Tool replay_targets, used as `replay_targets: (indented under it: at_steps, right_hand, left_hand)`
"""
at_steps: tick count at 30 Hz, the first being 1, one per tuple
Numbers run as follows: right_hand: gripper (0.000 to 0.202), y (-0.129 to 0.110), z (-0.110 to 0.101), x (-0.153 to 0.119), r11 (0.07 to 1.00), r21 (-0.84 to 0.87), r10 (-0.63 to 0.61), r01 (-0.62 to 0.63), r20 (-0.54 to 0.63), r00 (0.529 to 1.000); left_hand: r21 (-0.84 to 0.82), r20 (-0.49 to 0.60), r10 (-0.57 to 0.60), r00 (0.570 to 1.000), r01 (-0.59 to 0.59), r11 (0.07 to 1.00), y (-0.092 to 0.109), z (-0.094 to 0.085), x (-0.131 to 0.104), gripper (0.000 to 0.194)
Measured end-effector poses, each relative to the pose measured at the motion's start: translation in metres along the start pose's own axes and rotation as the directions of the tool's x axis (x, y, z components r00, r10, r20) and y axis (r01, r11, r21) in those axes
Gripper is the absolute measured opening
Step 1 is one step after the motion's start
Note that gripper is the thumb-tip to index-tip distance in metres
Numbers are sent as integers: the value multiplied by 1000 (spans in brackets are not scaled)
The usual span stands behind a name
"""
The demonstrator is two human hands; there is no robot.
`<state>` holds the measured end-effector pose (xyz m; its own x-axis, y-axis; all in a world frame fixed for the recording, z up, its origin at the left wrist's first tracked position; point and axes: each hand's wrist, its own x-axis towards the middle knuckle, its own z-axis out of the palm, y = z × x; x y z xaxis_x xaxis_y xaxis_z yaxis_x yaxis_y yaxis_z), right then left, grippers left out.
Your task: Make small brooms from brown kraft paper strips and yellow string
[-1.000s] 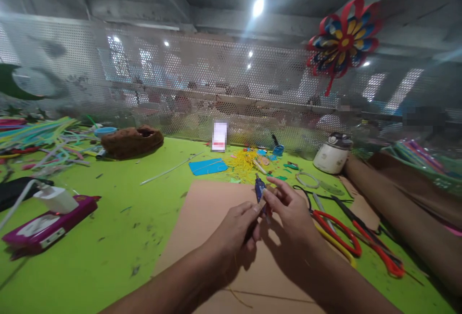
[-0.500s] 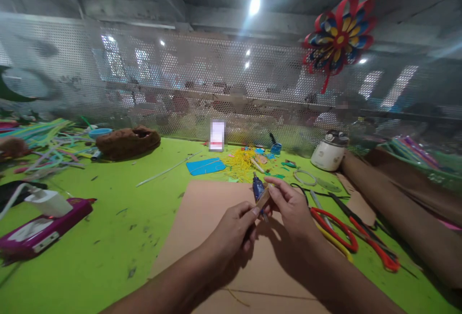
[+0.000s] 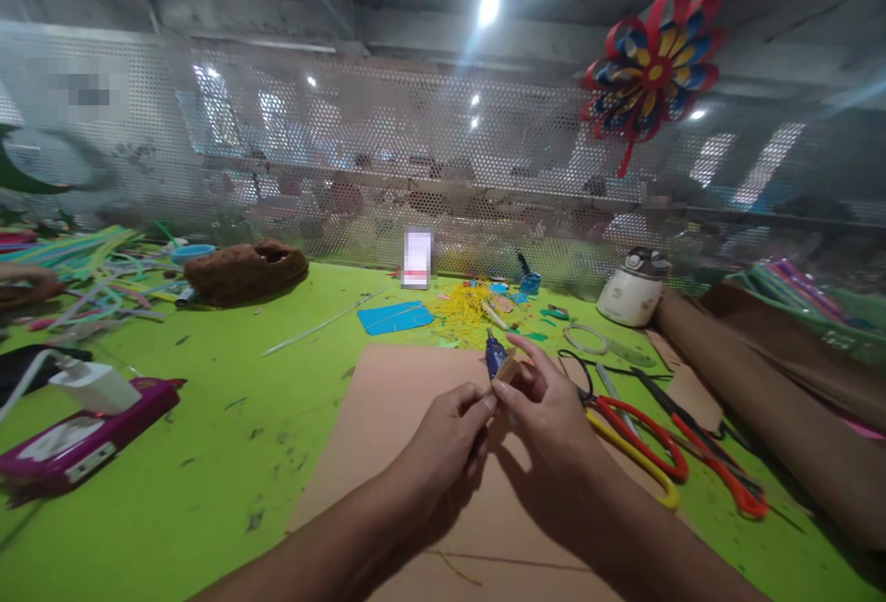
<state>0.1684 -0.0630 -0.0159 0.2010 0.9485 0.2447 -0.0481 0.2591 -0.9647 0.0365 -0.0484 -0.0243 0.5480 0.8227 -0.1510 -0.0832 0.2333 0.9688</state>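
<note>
A small brown strip [image 3: 508, 369] is pinched between both hands above a tan sheet [image 3: 388, 399]. My left hand [image 3: 453, 427] is closed on its lower end. My right hand [image 3: 546, 399] holds it with thumb and fingers close to the left fingertips, the index finger reaching forward. Just behind the strip is a dark blue tool [image 3: 495, 353] with a pointed tip; its lower part is hidden by the hands. A thin yellow strand [image 3: 457, 569] lies low on the sheet.
Red-handled scissors [image 3: 748, 496], a yellow handle [image 3: 647, 463] and a person's arm [image 3: 761, 417] are on the right. Yellow shreds [image 3: 463, 307] and a blue sheet [image 3: 396, 318] lie ahead. A purple power strip [image 3: 89, 445] sits at left.
My right thumb and fingers have moved down and left along the strip, closer to my left fingertips. The yellow handle shows more now. My left hand has hardly moved.
</note>
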Motion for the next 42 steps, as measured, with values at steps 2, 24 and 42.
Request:
replay_targets:
  at_steps: [2,24,42]
  right_hand:
    - [55,-3,1,-1,1000,-6,3,-3,-7,1000]
    - [58,6,-5,5,998,-49,37,-40,-68,997]
    - [46,2,1,1,973,182,160,-145,-70,985]
  left_hand:
    - [-18,-7,-8,1000,8,1000,0,1,0,29]
    - [-9,-68,-12,998,11,1000,5,5,-4,24]
    - [-47,-5,-47,999,47,998,5,-5,-1,20]
